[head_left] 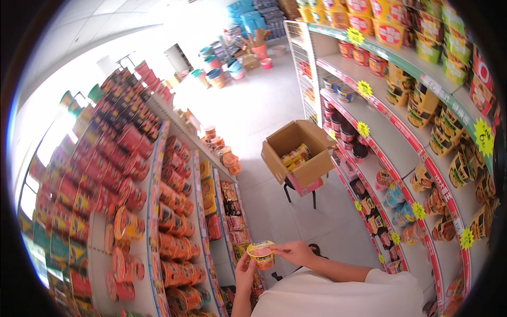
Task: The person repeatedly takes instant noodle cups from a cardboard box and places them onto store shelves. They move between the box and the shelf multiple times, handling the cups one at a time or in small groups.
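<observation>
A yellow and orange instant noodle bowl (262, 262) with a pinkish lid is held out in front of my body. My left hand (244, 269) grips it from its left side, thumb towards me. From the right, my right hand (296, 253) reaches to the bowl with a finger on the edge of the lid; whether it also grips the bowl cannot be told. Beyond my hands, an open cardboard box (315, 166) contains several yellow packaged items (295, 156). The box rests on a pink box (311, 188) atop a dark-legged stool (315, 200).
On the left, shelving (103, 253) carries red and orange noodle bowls (178, 237). The right shelving (390, 123) holds noodle bowls and yellow star-shaped price tags (418, 211). Grey tiled floor (273, 206) runs between them. Buckets (216, 77) stand at the far end.
</observation>
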{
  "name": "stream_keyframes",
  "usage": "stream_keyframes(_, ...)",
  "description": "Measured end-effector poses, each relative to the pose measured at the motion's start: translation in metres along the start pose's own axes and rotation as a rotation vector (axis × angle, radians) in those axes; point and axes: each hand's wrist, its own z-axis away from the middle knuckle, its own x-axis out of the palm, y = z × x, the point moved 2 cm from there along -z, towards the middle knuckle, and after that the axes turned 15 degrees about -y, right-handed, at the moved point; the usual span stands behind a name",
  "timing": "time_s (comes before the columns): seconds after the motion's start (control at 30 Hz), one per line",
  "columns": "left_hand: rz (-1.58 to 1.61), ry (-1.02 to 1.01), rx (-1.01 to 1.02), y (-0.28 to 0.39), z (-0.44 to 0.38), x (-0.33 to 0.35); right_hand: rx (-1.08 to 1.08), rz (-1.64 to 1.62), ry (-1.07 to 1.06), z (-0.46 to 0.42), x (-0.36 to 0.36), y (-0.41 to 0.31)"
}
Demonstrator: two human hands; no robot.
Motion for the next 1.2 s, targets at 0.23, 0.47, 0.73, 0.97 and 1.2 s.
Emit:
stream_keyframes(0.23, -0.038, -0.193, -0.001, 0.015, -0.082, 0.043, -0.045, 0.017, 0.158, -0.016, -0.076, 0.015)
stream_keyframes(0.47, -0.206, -0.359, -0.246, 0.025, -0.147, 0.078, 0.037, 0.000, 0.397, -0.012, -0.108, 0.039)
stream_keyframes(0.73, -0.097, -0.603, -0.133, 0.010, -0.211, 0.085, 0.240, -0.045, 0.524, -0.017, -0.103, 0.043)
stream_keyframes(0.97, -0.188, -0.656, -0.150, 0.035, -0.294, 0.034, 0.369, 0.034, 0.475, -0.091, -0.093, 0.013)
stream_keyframes(1.2, -0.256, -0.651, -0.124, 0.081, -0.384, -0.015, 0.333, -0.152, 0.538, -0.204, -0.075, 0.015)
